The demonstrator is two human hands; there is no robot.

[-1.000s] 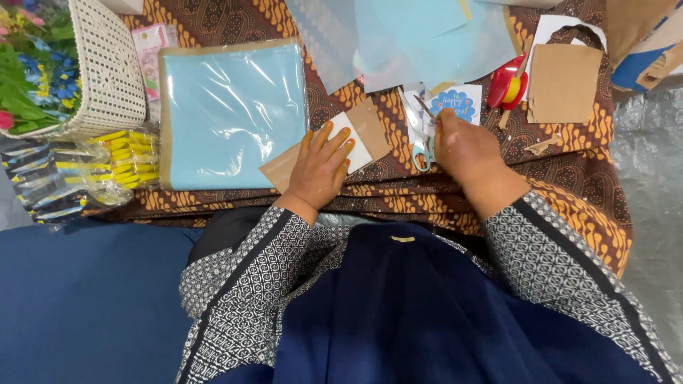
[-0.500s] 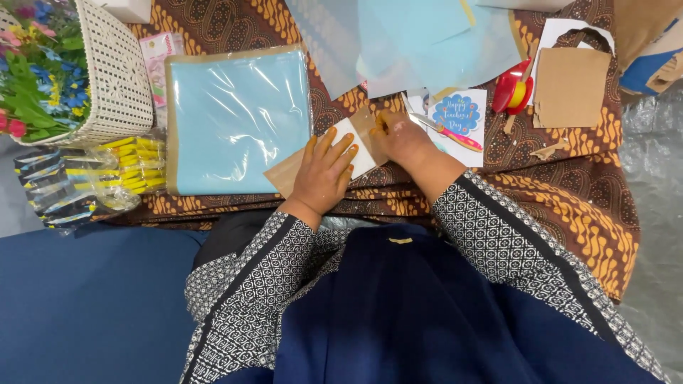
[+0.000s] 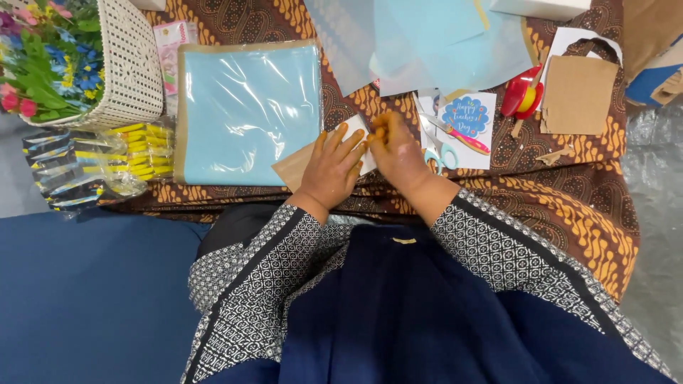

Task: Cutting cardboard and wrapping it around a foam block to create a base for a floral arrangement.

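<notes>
Right hand (image 3: pixel 400 153) moved in — white card (image 3: pixel 359 135) between hands.

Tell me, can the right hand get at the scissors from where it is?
Probably yes: the scissors lie uncovered on the cloth just beside the right hand, nothing between them.

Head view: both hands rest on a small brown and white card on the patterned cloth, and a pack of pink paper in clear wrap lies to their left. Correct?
Not quite. The head view shows the wrapped paper pack is light blue, not pink. Otherwise right: the left hand and right hand meet on the small brown and white card on the patterned cloth.
</notes>
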